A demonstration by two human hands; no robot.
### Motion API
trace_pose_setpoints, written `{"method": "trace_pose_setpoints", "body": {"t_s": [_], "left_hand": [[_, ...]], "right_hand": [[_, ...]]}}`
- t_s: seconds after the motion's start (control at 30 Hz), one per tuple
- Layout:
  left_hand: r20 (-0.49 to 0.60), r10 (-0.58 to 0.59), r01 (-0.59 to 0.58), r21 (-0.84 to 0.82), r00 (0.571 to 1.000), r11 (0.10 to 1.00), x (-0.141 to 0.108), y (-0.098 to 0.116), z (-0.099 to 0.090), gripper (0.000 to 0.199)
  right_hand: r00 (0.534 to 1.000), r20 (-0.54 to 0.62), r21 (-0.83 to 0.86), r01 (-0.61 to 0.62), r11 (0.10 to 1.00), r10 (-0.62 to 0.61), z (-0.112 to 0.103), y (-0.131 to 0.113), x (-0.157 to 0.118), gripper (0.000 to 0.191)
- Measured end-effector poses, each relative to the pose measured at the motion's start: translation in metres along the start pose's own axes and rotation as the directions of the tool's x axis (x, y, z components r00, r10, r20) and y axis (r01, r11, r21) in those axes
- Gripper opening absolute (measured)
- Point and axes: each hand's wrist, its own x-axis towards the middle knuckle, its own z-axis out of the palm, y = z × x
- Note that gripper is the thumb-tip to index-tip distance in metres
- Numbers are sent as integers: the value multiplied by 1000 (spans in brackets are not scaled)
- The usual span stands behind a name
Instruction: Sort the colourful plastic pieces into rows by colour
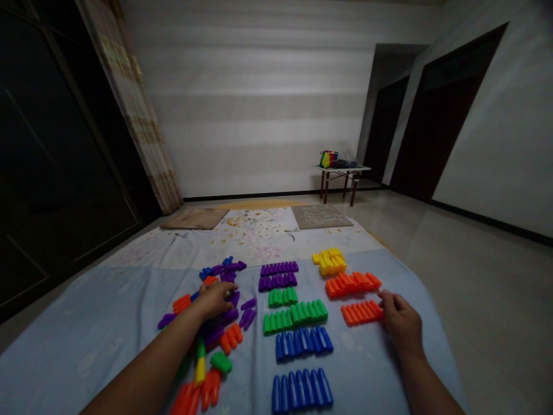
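My left hand (216, 300) is over a mixed heap of bullet-shaped plastic pieces, its fingers curled down among the purple pieces (228, 317); what they hold, if anything, is hidden. Loose orange pieces (232, 338) and a green piece (222, 362) lie nearer me. My right hand (402, 323) is closed at the right end of a row of orange pieces (362, 312), its fingers against the last one. Behind that row lies another orange group (352, 285), with yellow pieces (332, 261) beyond. Rows of blue (302, 389), green (296, 317) and purple pieces (279, 281) line the middle.
A flowered cloth (259, 236) covers the table, with a brown mat (196, 218) and a patterned mat (322, 217) at its far edge. Against the far wall, a small table (341, 169) bears a colourful bag (328, 158). Dark doors stand at the right.
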Motion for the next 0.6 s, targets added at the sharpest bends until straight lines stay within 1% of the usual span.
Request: {"method": "trace_pose_setpoints", "body": {"t_s": [0.2, 0.33, 0.43, 0.6], "left_hand": [[-39, -11, 11, -5, 999, 1000, 4, 3, -2, 43], [-106, -8, 7, -15, 994, 1000, 17, 16, -2, 42], [-143, 31, -35, -30, 989, 999, 36, 39, -1, 43], [-176, 102, -111, -38, 979, 993, 74, 90, 7, 47]], "right_hand": [[1000, -10, 29, 1, 1000, -1, -1, -8, -2, 52], [1000, -3, 42, -15, 999, 15, 1, -9, -2, 52], [1000, 8, 43, -27, 999, 26, 2, -10, -2, 50], [1000, 4, 70, -20, 997, 20, 1, -14, -4, 50]]}}
